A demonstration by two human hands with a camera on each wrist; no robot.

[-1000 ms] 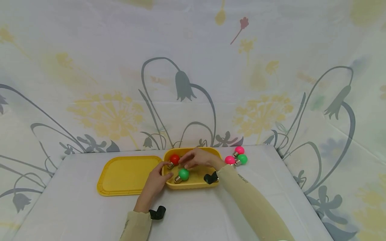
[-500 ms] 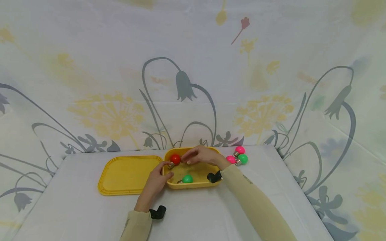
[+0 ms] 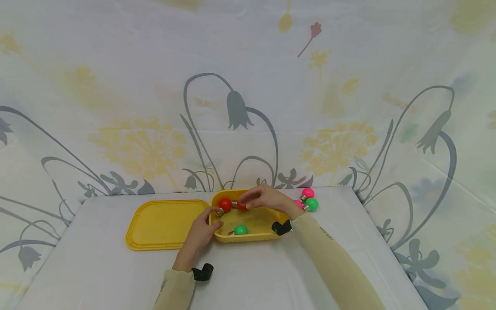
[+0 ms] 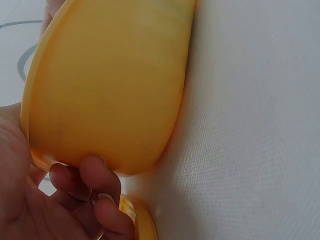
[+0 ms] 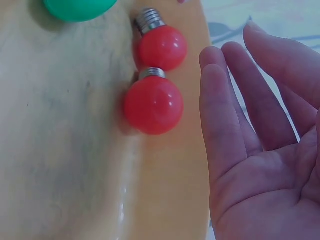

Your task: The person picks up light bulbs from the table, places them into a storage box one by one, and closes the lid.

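In the head view, a deep yellow container (image 3: 267, 237) holds two red light bulbs and a green light bulb (image 3: 241, 230). My left hand (image 3: 200, 232) grips its left end, thumb over the rim; the left wrist view has fingertips (image 4: 97, 172) curled against the outer wall. One red bulb (image 3: 225, 204) lies at the back left corner. Beside it, partly covered by my right hand (image 3: 269, 200), is the second red bulb (image 5: 154, 105). That hand hovers over the back rim, fingers extended and holding nothing, with a gap to the bulbs in the right wrist view.
A flat yellow lid (image 3: 166, 226) lies left of the container. To its right, pink bulbs (image 3: 308, 193) and another green bulb (image 3: 311, 204) are grouped on the white-covered table (image 3: 248, 275). A patterned cloth backdrop (image 3: 248, 107) rises behind the table's far edge.
The green bulb went from beneath my right fingers to the container's front wall. My right hand has since drawn to the right, exposing the second red bulb. My left hand stays in place.
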